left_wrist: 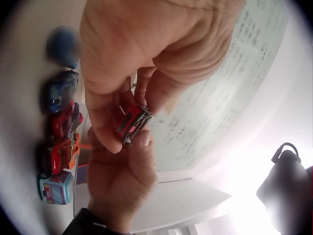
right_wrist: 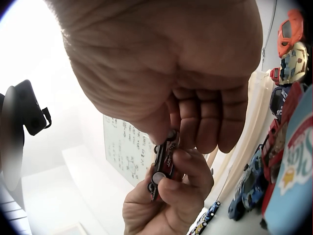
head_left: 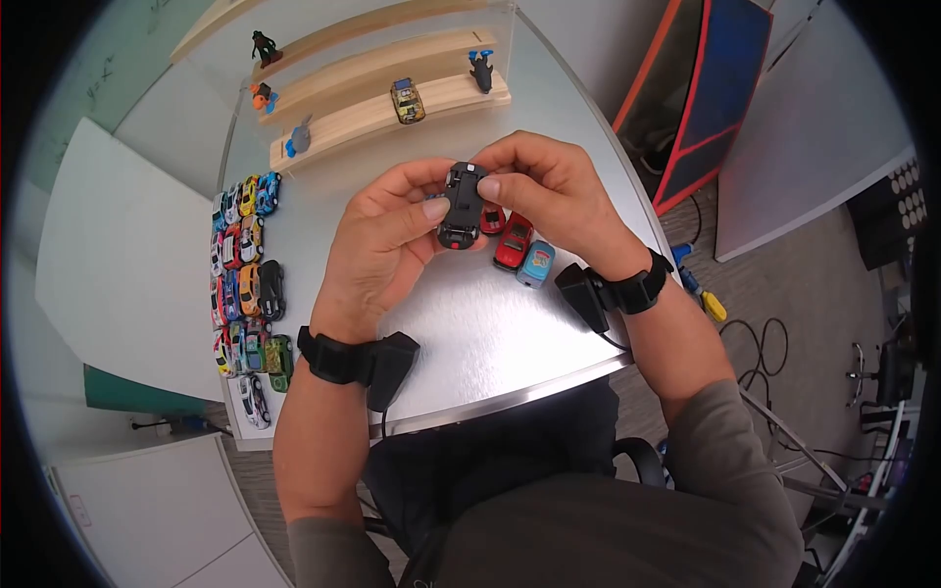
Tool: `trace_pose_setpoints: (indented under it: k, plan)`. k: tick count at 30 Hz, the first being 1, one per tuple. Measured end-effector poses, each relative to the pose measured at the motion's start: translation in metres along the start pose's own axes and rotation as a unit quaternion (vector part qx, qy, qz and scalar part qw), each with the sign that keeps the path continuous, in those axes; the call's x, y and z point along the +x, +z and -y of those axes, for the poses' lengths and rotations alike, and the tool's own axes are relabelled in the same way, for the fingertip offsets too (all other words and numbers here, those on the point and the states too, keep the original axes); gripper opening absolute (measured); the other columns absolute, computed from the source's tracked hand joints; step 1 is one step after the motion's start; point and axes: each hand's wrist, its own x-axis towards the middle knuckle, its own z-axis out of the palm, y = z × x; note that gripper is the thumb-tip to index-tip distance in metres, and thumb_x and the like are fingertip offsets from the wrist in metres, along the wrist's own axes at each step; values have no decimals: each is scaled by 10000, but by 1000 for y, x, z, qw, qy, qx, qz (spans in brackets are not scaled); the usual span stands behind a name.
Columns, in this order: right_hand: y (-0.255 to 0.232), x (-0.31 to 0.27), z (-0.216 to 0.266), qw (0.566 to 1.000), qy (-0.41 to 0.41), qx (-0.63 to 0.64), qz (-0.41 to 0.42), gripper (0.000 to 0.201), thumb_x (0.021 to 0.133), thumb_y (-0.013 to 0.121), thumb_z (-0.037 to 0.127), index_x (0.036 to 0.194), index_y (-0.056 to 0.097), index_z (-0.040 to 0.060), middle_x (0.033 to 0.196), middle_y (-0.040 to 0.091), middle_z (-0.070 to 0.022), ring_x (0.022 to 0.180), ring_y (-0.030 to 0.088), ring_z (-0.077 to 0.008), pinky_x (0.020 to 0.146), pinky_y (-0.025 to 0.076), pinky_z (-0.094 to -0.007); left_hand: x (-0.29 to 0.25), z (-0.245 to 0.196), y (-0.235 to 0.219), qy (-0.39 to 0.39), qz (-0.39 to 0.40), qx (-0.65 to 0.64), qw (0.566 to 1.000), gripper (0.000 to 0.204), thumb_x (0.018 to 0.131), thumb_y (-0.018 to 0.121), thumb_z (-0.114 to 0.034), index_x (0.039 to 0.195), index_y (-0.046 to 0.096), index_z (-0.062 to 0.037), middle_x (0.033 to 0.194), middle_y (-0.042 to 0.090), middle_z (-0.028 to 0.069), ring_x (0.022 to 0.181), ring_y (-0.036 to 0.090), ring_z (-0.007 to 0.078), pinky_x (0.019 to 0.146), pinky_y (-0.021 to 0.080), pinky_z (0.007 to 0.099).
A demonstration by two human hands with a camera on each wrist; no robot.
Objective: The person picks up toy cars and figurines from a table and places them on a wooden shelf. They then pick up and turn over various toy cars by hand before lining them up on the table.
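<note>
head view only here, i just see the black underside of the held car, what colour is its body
Observer: The left wrist view shows red bodywork on the held car.
Operator: ok, any other car my view is missing
Observer: Yes, the right wrist view shows an orange car near its upper right edge, which I can't find around the hands in yours.

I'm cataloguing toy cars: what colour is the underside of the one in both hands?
The underside is mostly black, clearest in the head view.
</note>
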Motion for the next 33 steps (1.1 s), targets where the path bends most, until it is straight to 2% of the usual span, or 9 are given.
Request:
trace_pose_setpoints:
  k: [3, 7, 12, 16, 24, 25, 27, 33]
  plan:
    - [0, 2, -7, 999, -36, -13, -7, 156, 958, 649, 102, 1051, 696, -13, 771, 674, -23, 662, 603, -53, 566, 487, -220, 0, 1, 0, -3, 1, 2, 1000, 374, 960, 614, -36, 1320, 560, 48, 1196, 659, 188, 1102, 678, 285, 881, 628, 471]
    - [-1, 1, -7, 1000, -21, -15, -4, 158, 964, 646, 116, 1030, 697, -18, 772, 671, -19, 678, 603, -60, 586, 493, -232, 0, 2, 0, -3, -8, 3, 1000, 377, 958, 620, -39, 1320, 560, 50, 1192, 661, 186, 1092, 681, 281, 878, 627, 466]
    - [1, 3, -10, 998, -55, -30, -16, 149, 975, 620, 101, 998, 698, -25, 768, 673, -20, 693, 612, -73, 614, 504, -245, 1, 4, -1, -3, -7, 5, 1000, 378, 957, 622, -41, 1319, 562, 51, 1182, 663, 188, 1074, 686, 279, 872, 628, 464]
    - [0, 3, -8, 998, -48, -42, -23, 146, 977, 614, 93, 992, 696, -27, 766, 675, -23, 691, 611, -75, 613, 505, -248, 0, 4, 0, -3, -7, 4, 1000, 378, 956, 626, -42, 1316, 565, 53, 1181, 663, 193, 1070, 687, 281, 870, 628, 462]
    - [4, -2, 1, 1000, 2, 28, 2, 155, 974, 605, 91, 997, 703, -27, 778, 679, -26, 701, 622, -77, 625, 516, -248, 1, 1, 0, 5, -2, 0, 1000, 374, 953, 625, -35, 1310, 565, 58, 1185, 661, 195, 1072, 686, 281, 878, 629, 467]
    - [3, -1, -1, 1000, 2, 28, 2, 155, 974, 605, 91, 997, 703, -27, 778, 679, -26, 701, 622, -77, 625, 516, -248, 1, 2, -1, 4, -5, 0, 1000, 373, 953, 624, -33, 1309, 565, 59, 1186, 660, 196, 1073, 686, 281, 877, 630, 467]
    - [2, 2, -7, 998, -51, -14, -23, 160, 973, 601, 88, 1006, 705, -29, 794, 684, -30, 712, 623, -77, 635, 515, -249, 1, 2, -1, 2, -7, 0, 1000, 372, 953, 623, -32, 1309, 564, 60, 1187, 660, 196, 1073, 686, 281, 876, 630, 467]
    - [0, 2, -6, 999, -41, -3, -13, 170, 971, 608, 102, 1018, 708, -27, 798, 683, -26, 722, 618, -77, 646, 513, -250, 1, 2, -2, 2, -3, 9, 1000, 371, 953, 620, -27, 1309, 564, 59, 1187, 660, 193, 1074, 684, 275, 877, 631, 465]
